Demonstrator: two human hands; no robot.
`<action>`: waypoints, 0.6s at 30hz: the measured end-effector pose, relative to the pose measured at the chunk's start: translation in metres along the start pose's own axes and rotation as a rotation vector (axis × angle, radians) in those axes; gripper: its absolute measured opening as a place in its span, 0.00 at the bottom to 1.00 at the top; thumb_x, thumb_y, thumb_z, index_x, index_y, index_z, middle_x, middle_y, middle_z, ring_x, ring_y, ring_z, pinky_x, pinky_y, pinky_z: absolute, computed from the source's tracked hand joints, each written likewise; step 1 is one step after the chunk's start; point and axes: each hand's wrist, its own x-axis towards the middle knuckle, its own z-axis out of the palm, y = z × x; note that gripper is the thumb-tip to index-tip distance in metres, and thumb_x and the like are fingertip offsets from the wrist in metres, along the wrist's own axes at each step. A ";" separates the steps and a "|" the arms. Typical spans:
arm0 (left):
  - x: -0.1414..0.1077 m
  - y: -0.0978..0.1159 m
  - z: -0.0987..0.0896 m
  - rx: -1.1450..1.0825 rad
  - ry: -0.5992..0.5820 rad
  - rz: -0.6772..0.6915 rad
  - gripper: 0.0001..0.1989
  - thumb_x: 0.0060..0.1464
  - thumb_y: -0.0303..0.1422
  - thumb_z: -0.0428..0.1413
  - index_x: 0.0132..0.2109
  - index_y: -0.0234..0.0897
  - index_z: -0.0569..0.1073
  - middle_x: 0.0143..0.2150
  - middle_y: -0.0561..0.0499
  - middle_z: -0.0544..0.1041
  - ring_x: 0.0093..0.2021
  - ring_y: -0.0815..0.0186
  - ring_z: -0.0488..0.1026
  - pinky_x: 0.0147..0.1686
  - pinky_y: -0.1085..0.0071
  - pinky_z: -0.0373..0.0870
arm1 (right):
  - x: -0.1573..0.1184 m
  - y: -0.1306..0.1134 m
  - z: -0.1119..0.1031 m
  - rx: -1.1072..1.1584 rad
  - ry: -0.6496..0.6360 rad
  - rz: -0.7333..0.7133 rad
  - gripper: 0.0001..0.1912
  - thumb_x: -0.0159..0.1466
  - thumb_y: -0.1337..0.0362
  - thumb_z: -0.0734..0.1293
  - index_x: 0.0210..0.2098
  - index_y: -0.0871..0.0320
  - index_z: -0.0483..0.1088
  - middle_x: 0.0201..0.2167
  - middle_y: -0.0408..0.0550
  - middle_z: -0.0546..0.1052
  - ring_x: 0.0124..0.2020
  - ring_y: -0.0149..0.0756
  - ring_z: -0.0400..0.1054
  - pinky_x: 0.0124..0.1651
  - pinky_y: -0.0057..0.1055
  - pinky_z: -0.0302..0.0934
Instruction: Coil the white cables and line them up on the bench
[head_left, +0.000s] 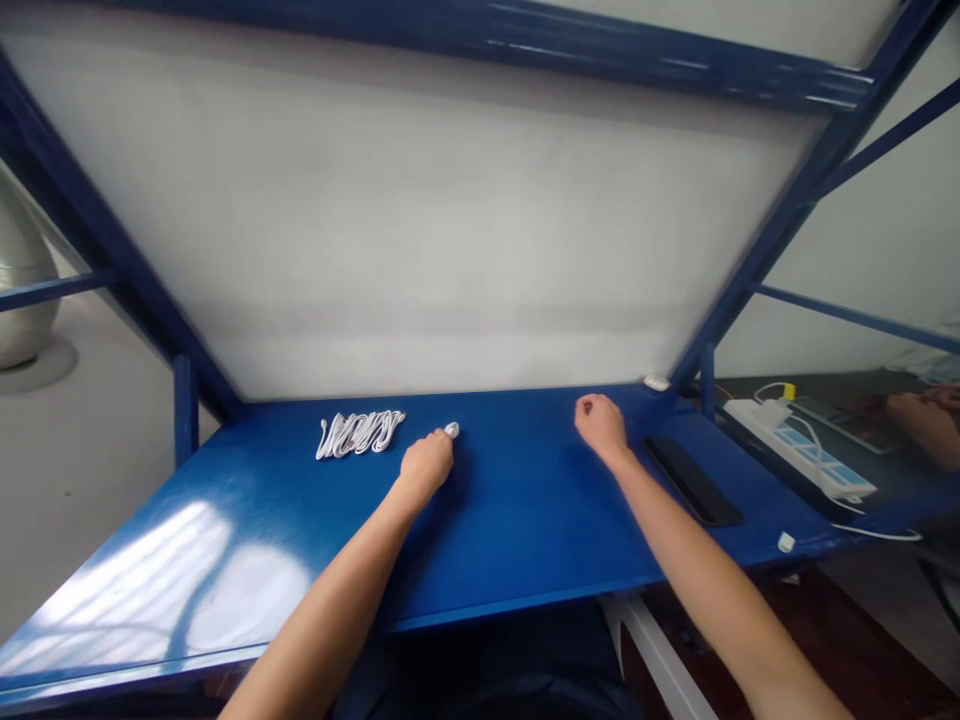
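Blue-painted table (525, 530) on a blue metal frame, with a large white board (420, 220) rising behind its far edge.

Item: bundled white cable (360, 435), folded in tight loops, lying flat near the far edge, left of centre.
Item: small white plug (451, 430), at the fingertips of the left hand (427, 465), just right of the cable. The fingers are curled and pinch it against the table.
Item: right hand (602, 428), closed in a loose fist and holding nothing visible, resting near the far edge, right of centre.
Item: black strip (691, 482), lying just right of the right hand.
Item: small white block (656, 382), on the far right corner.

Beyond the right edge: white power strip (799, 450) on a dark surface (739, 385), with another person's hand (926, 420) at the picture's edge.
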 end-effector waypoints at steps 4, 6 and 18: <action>0.015 -0.028 -0.006 0.098 0.041 -0.099 0.17 0.58 0.20 0.40 0.47 0.25 0.71 0.39 0.34 0.76 0.43 0.54 0.75 0.38 0.64 0.69 | 0.019 0.063 -0.021 -0.229 -0.053 0.161 0.15 0.62 0.69 0.57 0.36 0.62 0.76 0.37 0.59 0.76 0.41 0.44 0.70 0.42 0.33 0.60; 0.018 -0.035 -0.005 0.134 0.073 -0.117 0.18 0.58 0.21 0.40 0.45 0.26 0.73 0.41 0.33 0.75 0.44 0.54 0.73 0.37 0.65 0.69 | 0.024 0.087 -0.030 -0.276 -0.143 0.236 0.16 0.63 0.67 0.57 0.38 0.63 0.76 0.38 0.61 0.76 0.42 0.46 0.70 0.42 0.35 0.60; 0.029 -0.050 -0.005 0.134 0.291 -0.121 0.17 0.60 0.30 0.42 0.49 0.29 0.70 0.46 0.33 0.69 0.48 0.48 0.66 0.43 0.58 0.63 | -0.008 0.009 0.017 -0.067 -0.172 -0.141 0.20 0.64 0.61 0.58 0.50 0.65 0.68 0.45 0.60 0.72 0.49 0.47 0.63 0.53 0.39 0.55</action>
